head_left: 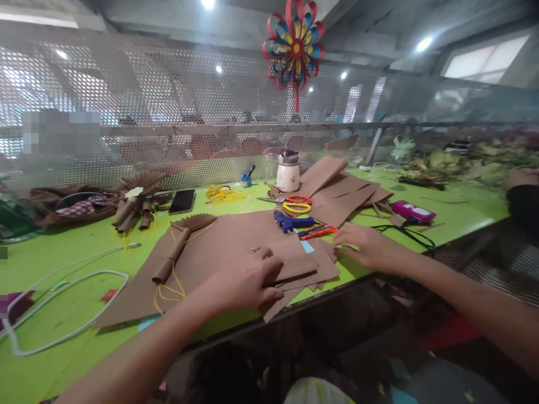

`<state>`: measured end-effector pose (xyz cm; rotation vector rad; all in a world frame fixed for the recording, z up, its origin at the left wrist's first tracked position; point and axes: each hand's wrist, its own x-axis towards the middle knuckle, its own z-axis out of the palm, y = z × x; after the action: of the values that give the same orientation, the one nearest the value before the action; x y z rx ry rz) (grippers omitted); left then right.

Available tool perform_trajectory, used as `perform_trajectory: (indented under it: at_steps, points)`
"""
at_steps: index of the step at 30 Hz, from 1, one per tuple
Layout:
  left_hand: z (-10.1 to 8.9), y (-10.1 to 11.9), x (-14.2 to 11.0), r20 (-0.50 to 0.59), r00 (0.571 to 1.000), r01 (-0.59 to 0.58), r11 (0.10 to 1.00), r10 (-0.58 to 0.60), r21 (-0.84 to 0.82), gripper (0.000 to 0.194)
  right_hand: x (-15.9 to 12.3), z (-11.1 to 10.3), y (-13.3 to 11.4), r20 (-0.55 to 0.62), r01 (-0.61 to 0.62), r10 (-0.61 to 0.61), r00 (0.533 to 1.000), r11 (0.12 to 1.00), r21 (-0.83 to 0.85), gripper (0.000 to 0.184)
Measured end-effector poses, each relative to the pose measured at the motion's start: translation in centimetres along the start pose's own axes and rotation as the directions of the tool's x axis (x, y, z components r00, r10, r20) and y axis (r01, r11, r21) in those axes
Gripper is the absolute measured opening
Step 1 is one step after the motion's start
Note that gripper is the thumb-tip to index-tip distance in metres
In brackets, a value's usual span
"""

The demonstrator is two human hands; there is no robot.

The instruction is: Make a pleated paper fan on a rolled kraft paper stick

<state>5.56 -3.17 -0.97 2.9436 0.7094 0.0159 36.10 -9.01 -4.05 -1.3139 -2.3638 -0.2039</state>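
Note:
My left hand [246,275] lies on a small stack of cut brown paper pieces [297,259], fingers resting on it and thumb apart; one finger wears a ring. At the right edge of the stack, the fingertips of my right hand [366,247] are drawn together at a corner of the brown paper. Under the stack and left hand spreads a large brown paper sheet [227,235]. On it lies a rolled paper tube with a pleated fan and yellow string [172,258]. Orange-handled scissors [322,230] and a blue glue gun [288,221] sit just behind the stack.
Behind are red-and-yellow-handled scissors [297,205], a white bottle [288,173], folded brown paper [337,196] and a phone [182,201]. A white cable [71,342] loops at left. A purple device [413,212] lies right. The table's front edge runs close below my hands.

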Motion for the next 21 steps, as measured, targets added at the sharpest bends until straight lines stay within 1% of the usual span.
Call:
perform_trajectory:
  at_steps: [3,7,9,12,16,18,21]
  points:
    - [0.0,0.0,-0.2,0.013,1.000,-0.016,1.000,0.016,0.003,0.019,1.4,0.3,-1.4,0.004,0.044,-0.044,0.999,0.998,0.054,0.020]
    - [0.1,-0.4,-0.5,0.009,0.999,-0.044,0.999,0.044,0.002,0.015,2.8,2.3,-3.6,0.041,0.080,-0.085,0.996,0.991,0.106,0.018]
    - [0.2,-0.8,-0.6,0.005,0.999,-0.054,0.999,0.054,-0.004,0.017,2.8,3.4,-4.0,0.052,0.075,-0.081,0.995,0.991,0.116,0.021]
    - [0.2,-1.1,-0.7,-0.008,0.999,-0.041,0.999,0.041,0.006,0.016,2.1,4.4,-3.9,0.027,0.051,-0.055,0.998,0.989,0.138,0.027]
    - [0.0,-1.0,-0.9,0.027,0.999,-0.044,0.999,0.043,0.032,0.010,1.2,4.4,-3.7,0.028,-0.013,0.008,1.000,0.986,0.166,0.042]
    - [-0.1,-0.9,-0.9,0.031,0.999,-0.046,0.998,0.045,0.039,0.009,1.4,4.1,-4.1,0.037,-0.020,0.014,0.999,0.987,0.159,0.040]
    - [0.0,-1.1,-0.9,0.012,0.999,-0.042,0.999,0.041,0.031,0.011,2.2,3.6,-5.0,0.074,0.007,-0.017,0.997,0.991,0.136,0.032]
